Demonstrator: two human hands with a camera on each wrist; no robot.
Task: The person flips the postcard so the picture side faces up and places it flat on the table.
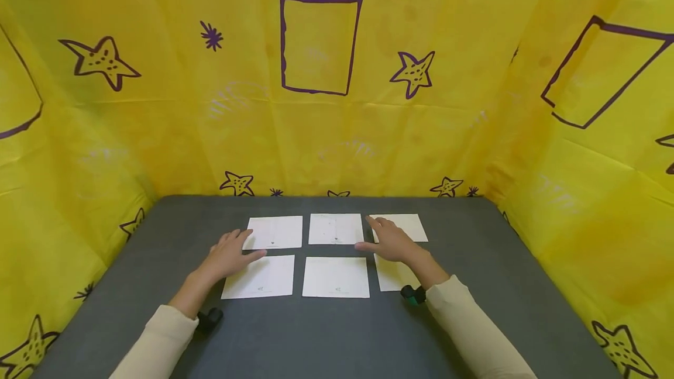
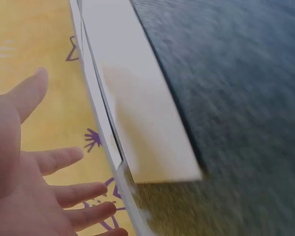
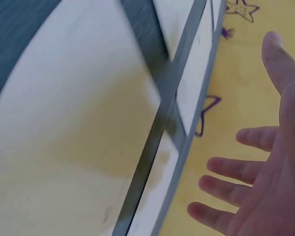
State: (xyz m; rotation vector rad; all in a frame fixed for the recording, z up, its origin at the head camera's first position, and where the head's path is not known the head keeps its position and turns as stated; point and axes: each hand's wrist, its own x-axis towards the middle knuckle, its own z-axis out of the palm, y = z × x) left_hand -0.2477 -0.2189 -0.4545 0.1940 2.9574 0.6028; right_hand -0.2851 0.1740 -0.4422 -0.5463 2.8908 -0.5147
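Several white paper sheets lie in two rows on a dark grey table. My left hand [image 1: 231,254] is held over the left end, between the back-left sheet [image 1: 275,233] and the front-left sheet [image 1: 260,278], its fingers spread and holding nothing. My right hand [image 1: 392,241] hangs over the back-right sheet [image 1: 411,226] and partly hides the front-right sheet [image 1: 392,275]. Its thumb points toward the back-middle sheet [image 1: 336,229]. The front-middle sheet [image 1: 336,278] lies between the hands. Both wrist views show the left palm [image 2: 24,196] and the right palm [image 3: 265,182] with nothing in them.
The grey table [image 1: 295,338] ends at a yellow cloth wall [image 1: 316,139] with purple stars and rectangles drawn on it. More yellow cloth hangs at left and right. A dark wrist camera [image 1: 209,319] sits at the left cuff, another dark camera [image 1: 413,295] at the right.
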